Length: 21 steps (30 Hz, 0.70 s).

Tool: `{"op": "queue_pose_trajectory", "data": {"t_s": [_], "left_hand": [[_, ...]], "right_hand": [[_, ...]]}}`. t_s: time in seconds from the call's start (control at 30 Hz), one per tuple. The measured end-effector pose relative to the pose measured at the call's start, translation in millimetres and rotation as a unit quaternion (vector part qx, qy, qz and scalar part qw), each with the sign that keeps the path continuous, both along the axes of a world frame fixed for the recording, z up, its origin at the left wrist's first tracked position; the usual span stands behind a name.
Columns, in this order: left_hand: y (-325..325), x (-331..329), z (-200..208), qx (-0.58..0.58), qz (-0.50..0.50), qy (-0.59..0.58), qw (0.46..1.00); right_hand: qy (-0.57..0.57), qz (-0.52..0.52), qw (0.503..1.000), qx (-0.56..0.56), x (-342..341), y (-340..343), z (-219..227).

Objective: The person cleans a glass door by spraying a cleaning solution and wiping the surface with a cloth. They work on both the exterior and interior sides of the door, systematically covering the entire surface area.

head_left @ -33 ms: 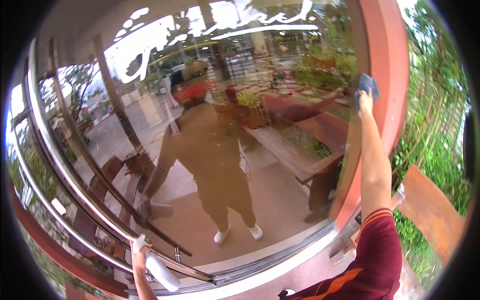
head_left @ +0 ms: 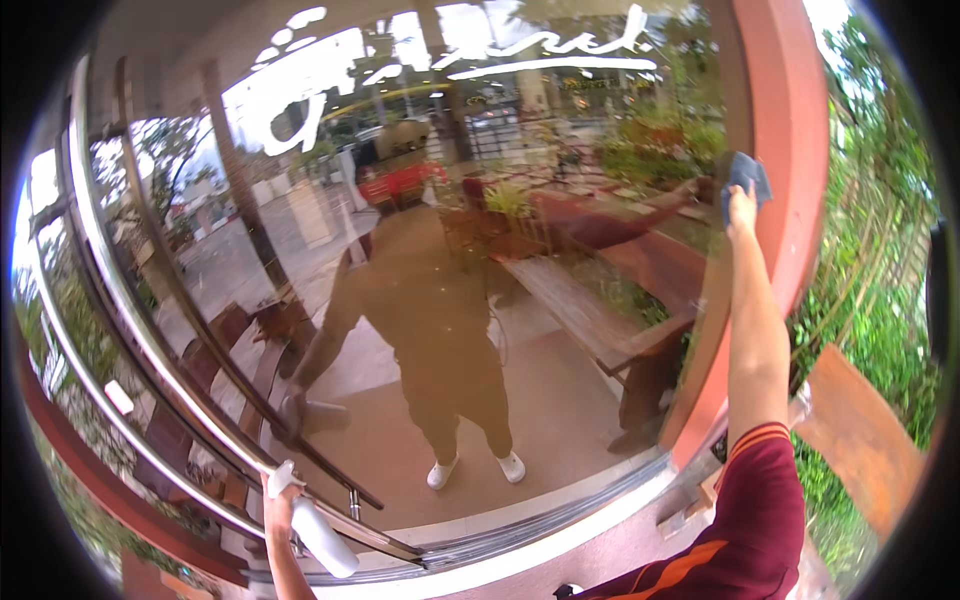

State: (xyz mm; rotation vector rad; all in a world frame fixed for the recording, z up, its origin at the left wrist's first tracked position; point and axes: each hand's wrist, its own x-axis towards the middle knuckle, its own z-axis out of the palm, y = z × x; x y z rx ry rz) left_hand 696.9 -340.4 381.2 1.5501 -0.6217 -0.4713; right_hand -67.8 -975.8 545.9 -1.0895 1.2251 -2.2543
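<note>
My right arm, in a maroon sleeve with orange trim, stretches up along the right side of a large glass pane (head_left: 580, 380). My right hand (head_left: 741, 210) is closed on a grey-blue cloth (head_left: 752, 180) and presses it where the brown inner edge meets the red door frame (head_left: 790, 130). Low on the left, my left hand (head_left: 279, 500) is wrapped round the neck of a white spray bottle (head_left: 322, 540), which tilts down to the right beside the long metal handle (head_left: 165, 350). Its trigger is partly covered by the fingers.
White lettering (head_left: 550, 60) crosses the top of the glass, which mirrors my body, benches and plants. A metal track (head_left: 545, 520) runs along the bottom. To the right stand a wooden bench (head_left: 862, 425) and green plants (head_left: 870, 250).
The whole view has shifted slightly, so the glass and frame sit a little further right. Both hands keep their holds, and the cloth stays at the frame's edge.
</note>
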Motion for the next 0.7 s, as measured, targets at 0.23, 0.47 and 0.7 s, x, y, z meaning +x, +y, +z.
{"op": "queue_pose_trajectory", "data": {"t_s": [0.23, 0.47, 0.7], "left_hand": [[1.0, 15.2, -3.4, 0.103, 0.016, -0.160, 0.981], [8.7, 15.2, 6.6, 0.150, -0.004, -0.268, 0.952], [18.6, 18.3, 10.1, 0.160, -0.061, -0.244, 0.955]], "right_hand": [[0.145, 0.016, 0.974, -0.171, 103.9, 58.3, 232.6], [0.367, -0.169, 0.841, -0.361, 383.9, 206.6, 406.7], [0.455, -0.106, 0.790, -0.397, 648.3, 399.3, 377.2]]}}
